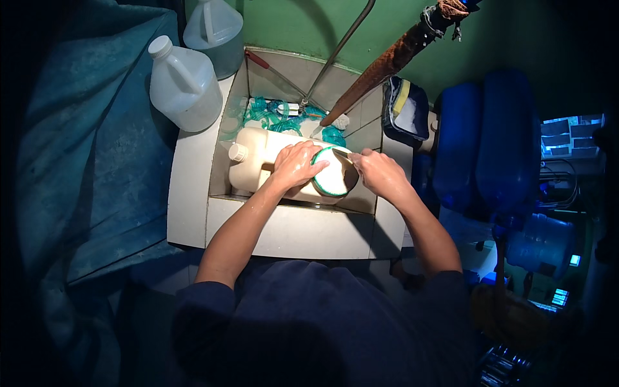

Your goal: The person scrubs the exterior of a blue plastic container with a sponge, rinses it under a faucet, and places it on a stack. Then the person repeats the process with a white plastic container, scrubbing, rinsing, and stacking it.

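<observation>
A large cream plastic jerry can (251,140) lies on its side across a tiled basin (290,225), its capped mouth to the left. My left hand (296,165) rests on the can, with the thumb over a round white disc with a green rim (330,176). Whether the disc is a lid or the can's own end is unclear. My right hand (379,173), fingers curled, is at the disc's upper right edge. From its fingertips a dark, blade-like tool (341,154) appears to reach over the disc, partly merged with shadow. Both hands look wet.
Two translucent jugs (186,89) stand on the left ledge. Green netting and plastic bits (275,113) lie behind the can. A rusty pipe (375,80) slants down into the basin. On the right are a dark tub with a sponge (406,111) and blue containers (505,145).
</observation>
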The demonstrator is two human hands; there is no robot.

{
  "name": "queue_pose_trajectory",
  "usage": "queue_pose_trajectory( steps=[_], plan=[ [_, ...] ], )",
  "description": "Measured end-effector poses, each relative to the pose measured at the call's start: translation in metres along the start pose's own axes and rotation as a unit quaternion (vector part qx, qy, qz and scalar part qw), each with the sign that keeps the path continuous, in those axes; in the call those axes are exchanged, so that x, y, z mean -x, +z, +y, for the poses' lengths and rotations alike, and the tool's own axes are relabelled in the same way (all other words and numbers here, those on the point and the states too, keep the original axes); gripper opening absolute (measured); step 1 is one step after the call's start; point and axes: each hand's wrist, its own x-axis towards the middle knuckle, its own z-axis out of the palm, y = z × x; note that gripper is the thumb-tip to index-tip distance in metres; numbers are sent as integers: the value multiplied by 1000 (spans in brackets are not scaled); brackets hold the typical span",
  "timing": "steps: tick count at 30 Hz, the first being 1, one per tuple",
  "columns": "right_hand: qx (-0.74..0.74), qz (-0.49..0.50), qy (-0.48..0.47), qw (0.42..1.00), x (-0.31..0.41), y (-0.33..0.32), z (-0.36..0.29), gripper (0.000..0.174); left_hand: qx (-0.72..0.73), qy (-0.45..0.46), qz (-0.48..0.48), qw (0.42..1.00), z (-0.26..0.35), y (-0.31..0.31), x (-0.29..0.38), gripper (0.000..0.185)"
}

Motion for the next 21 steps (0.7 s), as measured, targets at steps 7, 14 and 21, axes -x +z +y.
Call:
queue_pose_trajectory(
  steps=[7,14,21],
  plan=[
    [-180,6,34,983,-30,6,15,28,18,-25,7,1000,3,-5,-5,47],
    [-638,70,230,732,-34,67,78,38,10,9,29,999,2,-3,-4,53],
    [8,220,239,946,27,147,107,38,-3,-24,-48,999,3,-4,-33,39]
  ],
)
